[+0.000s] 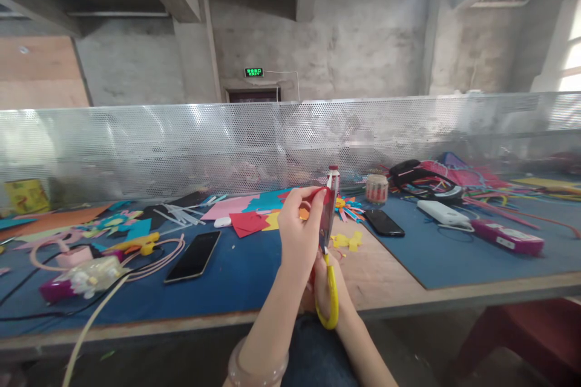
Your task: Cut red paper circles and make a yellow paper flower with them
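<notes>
My left hand point(297, 227), a bracelet point(256, 366) on its wrist, is closed in a pinch on a small piece of red paper point(320, 191). Lower and slightly to the right, my right hand point(323, 290) grips yellow-handled scissors point(333, 299). Their blades point upward, beside the fingers of my left hand and close to the red paper. Whether the blades touch the paper, I cannot tell. Part of my right hand is hidden behind my left forearm and the scissors. Yellow paper scraps point(348, 240) lie on the table behind my hands.
Two phones point(194, 257) point(384, 222) lie either side of my hands. Coloured paper point(247, 224), a jar point(376, 188) and a small red-capped bottle point(333, 168) are farther back. Cables and a purple power strip point(507, 237) lie about. A perforated metal screen point(227, 145) borders the table.
</notes>
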A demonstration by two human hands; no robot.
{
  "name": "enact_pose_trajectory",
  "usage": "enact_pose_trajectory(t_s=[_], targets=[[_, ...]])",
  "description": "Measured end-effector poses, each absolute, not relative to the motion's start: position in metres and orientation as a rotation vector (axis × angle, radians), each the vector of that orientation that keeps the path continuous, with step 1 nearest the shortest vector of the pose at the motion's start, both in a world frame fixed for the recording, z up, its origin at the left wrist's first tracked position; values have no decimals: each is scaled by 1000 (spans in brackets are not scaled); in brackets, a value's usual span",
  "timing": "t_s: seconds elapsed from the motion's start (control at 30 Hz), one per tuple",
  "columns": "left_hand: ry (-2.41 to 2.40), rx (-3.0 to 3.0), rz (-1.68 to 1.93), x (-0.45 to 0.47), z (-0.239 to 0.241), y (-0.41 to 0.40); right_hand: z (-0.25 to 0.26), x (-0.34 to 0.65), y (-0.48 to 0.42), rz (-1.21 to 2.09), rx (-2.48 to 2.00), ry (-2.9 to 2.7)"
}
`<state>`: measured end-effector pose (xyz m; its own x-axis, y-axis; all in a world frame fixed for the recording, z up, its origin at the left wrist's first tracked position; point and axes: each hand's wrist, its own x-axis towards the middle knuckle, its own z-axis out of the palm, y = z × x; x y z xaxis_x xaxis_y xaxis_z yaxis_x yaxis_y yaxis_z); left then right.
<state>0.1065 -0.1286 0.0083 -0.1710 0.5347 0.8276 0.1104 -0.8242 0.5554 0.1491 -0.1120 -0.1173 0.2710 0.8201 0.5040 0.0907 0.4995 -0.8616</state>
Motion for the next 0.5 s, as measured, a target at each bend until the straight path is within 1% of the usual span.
enact_pose_trajectory(t_s=[0.13, 0.3, 0.5], targets=[[736, 1781, 2095, 107, 8, -128, -122, 151, -110, 582, -957, -1235], [716, 1777, 2103, 107, 10, -127, -126, 155, -107, 639, -964, -1270], [725, 1758, 2110, 106, 10, -128, -113, 153, -117, 727, -944, -1207]])
